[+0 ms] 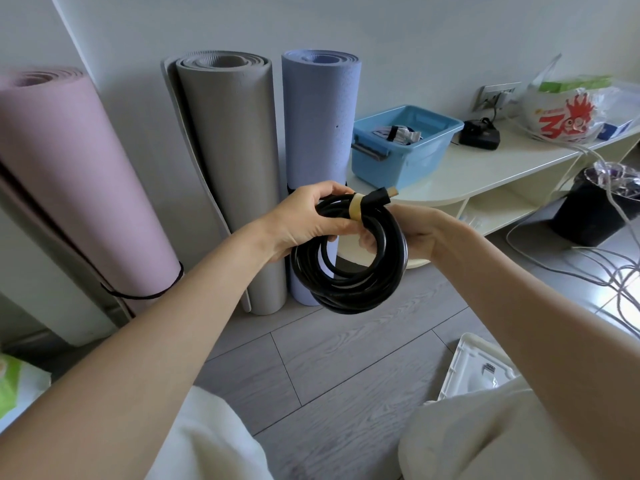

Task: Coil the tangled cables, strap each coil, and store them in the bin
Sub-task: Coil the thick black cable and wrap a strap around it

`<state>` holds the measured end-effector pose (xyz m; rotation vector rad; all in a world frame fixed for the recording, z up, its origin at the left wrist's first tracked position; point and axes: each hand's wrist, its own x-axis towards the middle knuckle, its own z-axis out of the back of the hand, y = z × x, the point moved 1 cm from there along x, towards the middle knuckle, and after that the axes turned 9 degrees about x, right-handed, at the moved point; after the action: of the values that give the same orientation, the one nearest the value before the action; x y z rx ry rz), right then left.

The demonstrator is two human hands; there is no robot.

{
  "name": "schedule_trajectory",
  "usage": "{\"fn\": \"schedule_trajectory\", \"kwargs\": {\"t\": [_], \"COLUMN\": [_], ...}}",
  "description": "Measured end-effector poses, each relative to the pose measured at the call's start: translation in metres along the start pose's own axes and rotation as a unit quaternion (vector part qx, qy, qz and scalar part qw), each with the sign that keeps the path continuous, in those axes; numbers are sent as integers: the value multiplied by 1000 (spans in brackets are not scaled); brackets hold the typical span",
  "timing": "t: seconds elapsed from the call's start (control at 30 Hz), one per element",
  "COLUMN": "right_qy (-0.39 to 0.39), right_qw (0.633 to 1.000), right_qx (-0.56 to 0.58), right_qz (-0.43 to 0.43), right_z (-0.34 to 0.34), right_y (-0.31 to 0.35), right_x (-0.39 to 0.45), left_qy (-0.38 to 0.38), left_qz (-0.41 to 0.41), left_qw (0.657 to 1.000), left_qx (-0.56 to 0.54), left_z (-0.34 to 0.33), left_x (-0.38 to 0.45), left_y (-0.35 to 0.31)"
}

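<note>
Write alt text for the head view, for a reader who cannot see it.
Both hands hold a coiled black cable bound by a tan strap: the left hand grips its top, the right hand holds its side. Behind, a blue bin already holding a strapped bundle sits on a cream shelf beside three rolled mats.

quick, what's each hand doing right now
Left hand: grips the top of the black cable coil.
Right hand: fingers curled round the coil's right side.

the scene is lit softly and evenly by daylight. strong glare is seen on the floor (620, 289) at the right edge. straight lines are bowed near the borders
</note>
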<state>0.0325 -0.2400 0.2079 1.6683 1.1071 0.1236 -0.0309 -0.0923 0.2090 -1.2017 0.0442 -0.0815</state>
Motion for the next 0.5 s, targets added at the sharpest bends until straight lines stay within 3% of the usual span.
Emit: {"fn": "schedule_trajectory", "kwargs": {"t": [0.17,0.33,0.5], "right_qy": [24,26,31], "right_qw": [1000,999,998], "right_qx": [10,37,28], "right_qz": [14,28,45], "right_z": [4,6,3], "right_y": [-2,0,-2], "right_x": [4,-4,-4], "left_qy": [-49,-96,-119], "left_qz": [-50,-142,-158], "left_qw": [996,955,954], "left_qx": [56,241,224], "left_z": [-4,-5,1], "left_x": [4,4,0], "left_y": [-5,-8,-8]}}
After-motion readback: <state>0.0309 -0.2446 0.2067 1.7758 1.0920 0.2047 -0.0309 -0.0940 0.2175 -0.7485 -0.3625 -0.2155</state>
